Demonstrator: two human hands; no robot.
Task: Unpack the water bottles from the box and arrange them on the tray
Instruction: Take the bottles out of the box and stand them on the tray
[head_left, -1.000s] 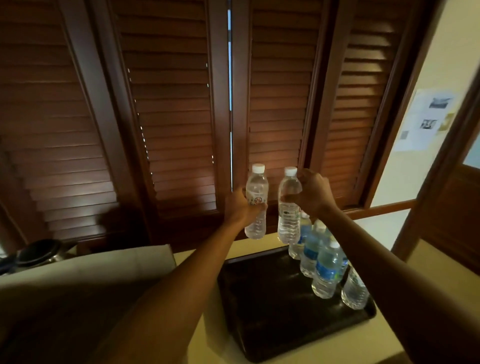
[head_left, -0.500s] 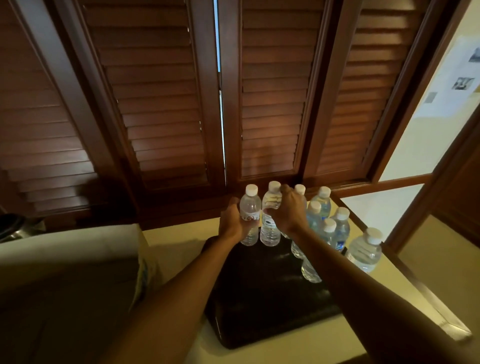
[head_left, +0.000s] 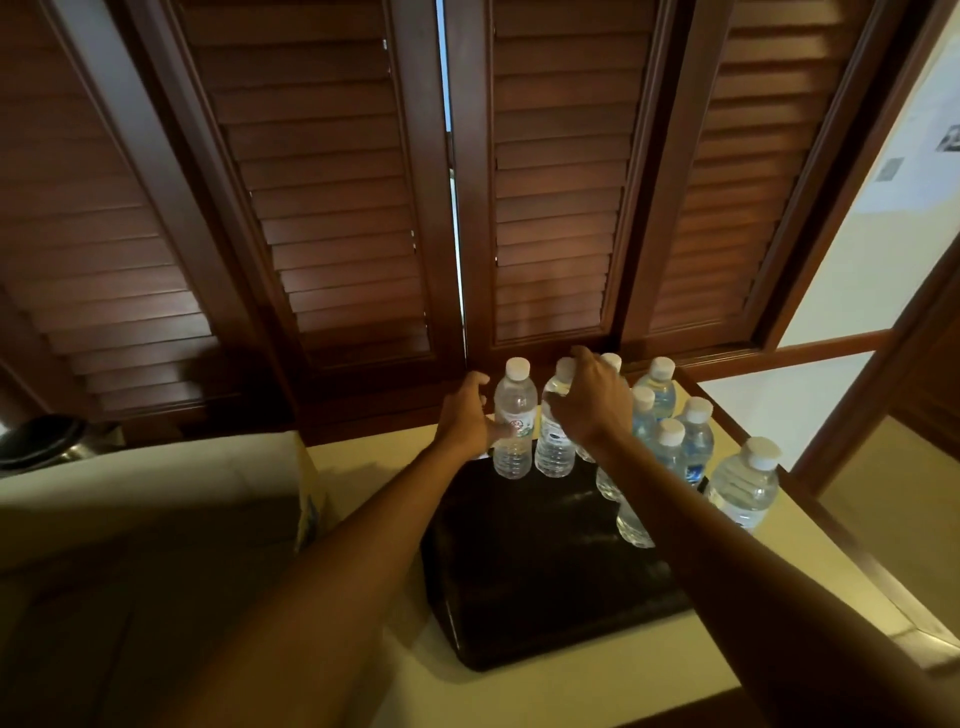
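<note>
Standing at the far edge of the dark tray (head_left: 545, 587), two water bottles needed a clean release. The tray lay on the pale desk (head_left: 597, 696), with the cardboard box (head_left: 156, 499) just beside it on the left. The left hand (head_left: 465, 423) had its fingers spread apart around the left bottle (head_left: 514, 426), barely touching it. The right hand (head_left: 592, 402) was closed around the neck of the second bottle (head_left: 555, 441). In my judgement, the good way was to let each base sit flat, then open the fingers straight outward, so no neighbour was tipped. I counted one tray, one box, and nine bottles in view: these two, six in the cluster (head_left: 670, 441) on the right, and one wider bottle (head_left: 745, 483) nearest the desk edge.
</note>
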